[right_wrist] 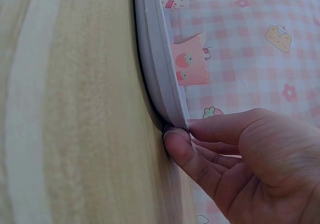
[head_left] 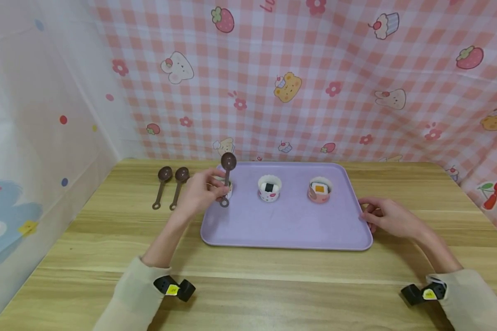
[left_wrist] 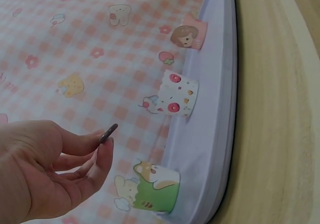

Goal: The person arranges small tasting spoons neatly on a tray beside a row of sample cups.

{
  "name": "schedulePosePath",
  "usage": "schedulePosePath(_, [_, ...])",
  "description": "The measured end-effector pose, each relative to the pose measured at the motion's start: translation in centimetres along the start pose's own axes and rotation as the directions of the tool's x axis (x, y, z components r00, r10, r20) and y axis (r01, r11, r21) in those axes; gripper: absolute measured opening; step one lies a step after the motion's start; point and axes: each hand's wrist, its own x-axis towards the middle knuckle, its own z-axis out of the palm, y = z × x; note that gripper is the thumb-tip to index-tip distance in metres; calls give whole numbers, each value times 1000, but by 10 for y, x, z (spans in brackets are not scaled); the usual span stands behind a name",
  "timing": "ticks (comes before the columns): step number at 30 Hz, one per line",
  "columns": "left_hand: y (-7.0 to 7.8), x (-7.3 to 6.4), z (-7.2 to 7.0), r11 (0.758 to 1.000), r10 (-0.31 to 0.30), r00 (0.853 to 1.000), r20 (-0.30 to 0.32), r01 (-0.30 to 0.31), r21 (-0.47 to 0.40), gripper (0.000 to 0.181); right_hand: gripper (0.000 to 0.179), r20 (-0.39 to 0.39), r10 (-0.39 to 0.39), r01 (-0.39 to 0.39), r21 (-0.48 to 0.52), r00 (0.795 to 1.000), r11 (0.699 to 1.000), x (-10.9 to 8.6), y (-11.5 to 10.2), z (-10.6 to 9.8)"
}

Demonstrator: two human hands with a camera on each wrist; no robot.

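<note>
My left hand pinches a brown measuring spoon by its handle, bowl up, over the left end of the lilac tray. In the left wrist view only the dark handle shows between thumb and fingers. Behind it, a green paper cup is partly hidden in the head view. A white patterned cup stands mid-tray, holding a white piece with a black strip. On its right, a pink cup holds a white piece topped with orange. My right hand grips the tray's right edge, thumb and fingers at the rim.
Two more brown measuring spoons lie side by side on the wooden table, left of the tray. A pink checked curtain hangs right behind the tray's far edge. Whitish cloth hangs along the left side.
</note>
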Motion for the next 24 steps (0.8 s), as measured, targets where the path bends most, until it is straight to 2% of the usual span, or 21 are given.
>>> schedulePosePath(24, [-3, 6, 22, 999, 8, 999, 33, -7, -32, 39, 39, -12, -18, 18, 0, 1000, 1000, 1, 2, 2])
